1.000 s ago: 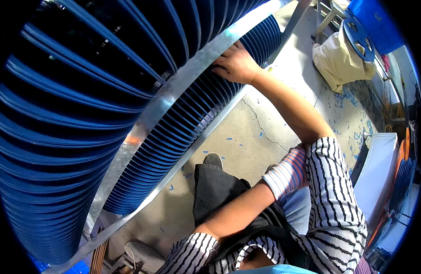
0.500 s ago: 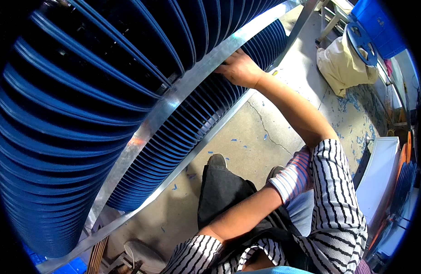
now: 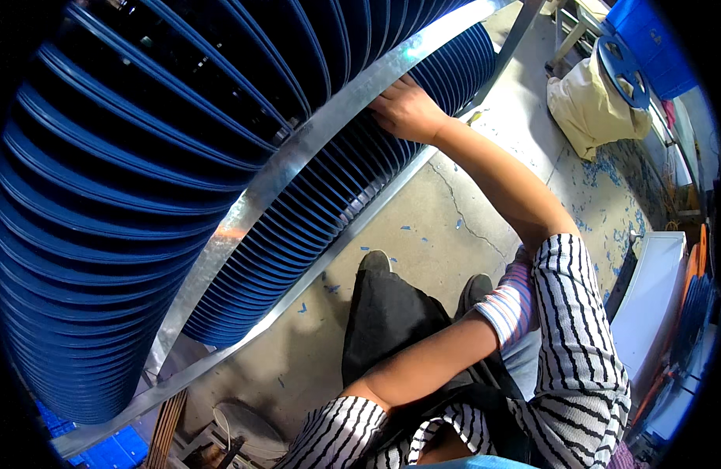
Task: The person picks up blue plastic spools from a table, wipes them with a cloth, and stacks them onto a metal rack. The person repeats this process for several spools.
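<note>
A long row of blue discs [image 3: 290, 227] stands edge-on in the lower level of a metal rack. My bare right hand [image 3: 407, 111] rests at the far part of this row, just under the slanting metal rail [image 3: 255, 191]. Its fingers are bent in against the disc edges; the fingertips are hidden, so what they grip does not show. My left hand [image 3: 513, 306], in a striped glove, is tucked against my right arm near the elbow. That arm covers its fingers. Larger blue discs [image 3: 134, 234] fill the upper level at the left.
A cream sack [image 3: 591, 117] with a blue reel disc [image 3: 622, 72] on top stands at the far right, by a blue crate [image 3: 658, 43]. A white box [image 3: 650, 301] is at the right. Blue scraps lie on the cracked concrete floor [image 3: 423, 211].
The view has shifted slightly. My right hand stays at the lower discs, its fingers a little more bent. The gloved left hand is still against my right arm.
</note>
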A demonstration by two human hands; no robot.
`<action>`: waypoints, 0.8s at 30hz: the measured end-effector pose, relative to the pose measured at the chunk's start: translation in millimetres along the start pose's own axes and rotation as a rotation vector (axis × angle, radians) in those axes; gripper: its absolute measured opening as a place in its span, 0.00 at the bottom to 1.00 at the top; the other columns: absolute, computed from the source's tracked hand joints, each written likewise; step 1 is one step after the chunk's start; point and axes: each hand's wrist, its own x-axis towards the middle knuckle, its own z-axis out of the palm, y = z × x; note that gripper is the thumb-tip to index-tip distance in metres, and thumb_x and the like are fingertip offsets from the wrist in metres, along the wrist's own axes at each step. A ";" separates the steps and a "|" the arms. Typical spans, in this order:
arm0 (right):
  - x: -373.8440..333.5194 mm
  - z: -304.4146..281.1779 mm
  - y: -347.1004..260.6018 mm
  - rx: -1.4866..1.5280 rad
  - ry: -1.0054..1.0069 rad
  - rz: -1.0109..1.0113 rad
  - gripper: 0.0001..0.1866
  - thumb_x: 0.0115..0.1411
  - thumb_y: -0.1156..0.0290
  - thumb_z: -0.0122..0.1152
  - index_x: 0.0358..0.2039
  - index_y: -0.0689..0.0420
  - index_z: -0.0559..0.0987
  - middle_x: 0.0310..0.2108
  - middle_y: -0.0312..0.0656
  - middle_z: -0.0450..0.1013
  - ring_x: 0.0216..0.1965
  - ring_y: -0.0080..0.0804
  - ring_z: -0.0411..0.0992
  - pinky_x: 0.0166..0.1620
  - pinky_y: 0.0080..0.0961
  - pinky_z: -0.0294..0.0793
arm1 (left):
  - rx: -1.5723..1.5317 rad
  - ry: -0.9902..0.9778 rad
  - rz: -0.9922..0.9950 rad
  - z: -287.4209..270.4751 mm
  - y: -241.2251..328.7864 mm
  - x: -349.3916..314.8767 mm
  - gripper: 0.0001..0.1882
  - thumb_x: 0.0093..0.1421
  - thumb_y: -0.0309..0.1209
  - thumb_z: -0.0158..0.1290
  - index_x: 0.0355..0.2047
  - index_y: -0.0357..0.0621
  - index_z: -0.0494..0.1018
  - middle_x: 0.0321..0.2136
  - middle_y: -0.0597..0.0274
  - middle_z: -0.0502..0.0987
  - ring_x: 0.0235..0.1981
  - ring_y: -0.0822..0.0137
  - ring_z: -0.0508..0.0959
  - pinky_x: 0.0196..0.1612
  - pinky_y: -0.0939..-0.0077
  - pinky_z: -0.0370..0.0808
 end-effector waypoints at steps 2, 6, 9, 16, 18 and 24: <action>0.8 4.3 0.1 0.049 0.004 -0.033 0.17 0.46 0.73 0.63 0.40 0.49 0.80 0.51 0.38 0.70 0.56 0.41 0.63 0.61 0.42 0.60 | -0.022 0.030 -0.032 2.5 0.5 -0.7 0.33 0.64 0.57 0.29 0.60 0.49 0.60 0.59 0.58 0.65 0.58 0.61 0.64 0.61 0.68 0.57; -2.1 8.3 -0.3 0.082 -0.003 -0.025 0.15 0.46 0.74 0.61 0.37 0.48 0.82 0.51 0.37 0.70 0.57 0.40 0.62 0.62 0.42 0.58 | -0.159 0.042 -0.089 13.3 -5.2 -4.8 0.33 0.63 0.59 0.31 0.59 0.51 0.60 0.58 0.58 0.65 0.57 0.59 0.63 0.61 0.65 0.58; -1.6 7.8 -2.5 0.019 0.005 -0.016 0.13 0.46 0.70 0.63 0.36 0.48 0.82 0.50 0.36 0.70 0.57 0.40 0.62 0.62 0.43 0.58 | -0.242 0.061 -0.086 8.4 -9.1 -0.2 0.33 0.61 0.60 0.35 0.57 0.51 0.62 0.56 0.56 0.67 0.55 0.56 0.65 0.59 0.61 0.59; 0.4 10.8 -11.8 0.030 0.030 0.049 0.14 0.44 0.66 0.67 0.34 0.50 0.79 0.49 0.38 0.68 0.55 0.40 0.63 0.59 0.46 0.59 | -0.325 0.060 -0.102 5.3 -7.7 2.5 0.33 0.61 0.60 0.36 0.56 0.50 0.63 0.55 0.55 0.68 0.55 0.55 0.65 0.60 0.60 0.59; -0.3 14.9 -9.1 0.039 0.018 0.047 0.14 0.44 0.67 0.67 0.34 0.51 0.79 0.49 0.38 0.68 0.55 0.41 0.63 0.59 0.45 0.59 | -0.325 0.063 -0.093 7.4 -8.8 -0.2 0.33 0.61 0.59 0.36 0.56 0.50 0.63 0.55 0.54 0.68 0.55 0.55 0.65 0.60 0.61 0.59; 5.1 7.4 -18.0 0.115 0.046 -0.041 0.15 0.43 0.73 0.65 0.35 0.51 0.78 0.48 0.39 0.69 0.55 0.42 0.63 0.59 0.43 0.61 | -0.305 0.052 -0.013 4.2 -9.8 2.1 0.33 0.63 0.58 0.33 0.58 0.49 0.62 0.56 0.54 0.67 0.56 0.56 0.65 0.61 0.62 0.58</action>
